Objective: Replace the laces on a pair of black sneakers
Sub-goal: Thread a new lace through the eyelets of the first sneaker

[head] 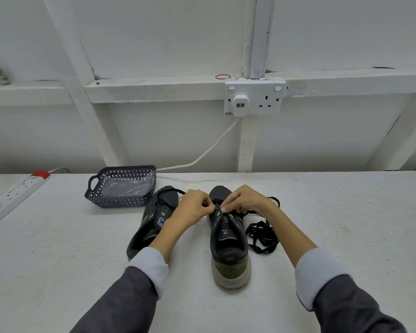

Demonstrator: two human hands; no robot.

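two grey sleeves with pale cuffs reach in over a white counter (334, 212). between them stands the right-hand sneaker (228, 246), upright, heel toward the camera. the left hand (193, 206) and right hand (244, 200) meet over its eyelets, fingers (208, 205) curled tight, pinching a black lace (218, 209) at the top of the tongue. a loose black lace (262, 239) lies coiled on the counter just beside that shoe, to its right. the other sneaker (154, 219) lies tilted to the left, partly behind the left forearm, a lace looped at its toe. beyond it, touching or nearly so, sits a dark perforated basket (120, 200) holding clear plastic. at the far left lies a white power strip (17, 191); on the wall, a double socket (255, 97).
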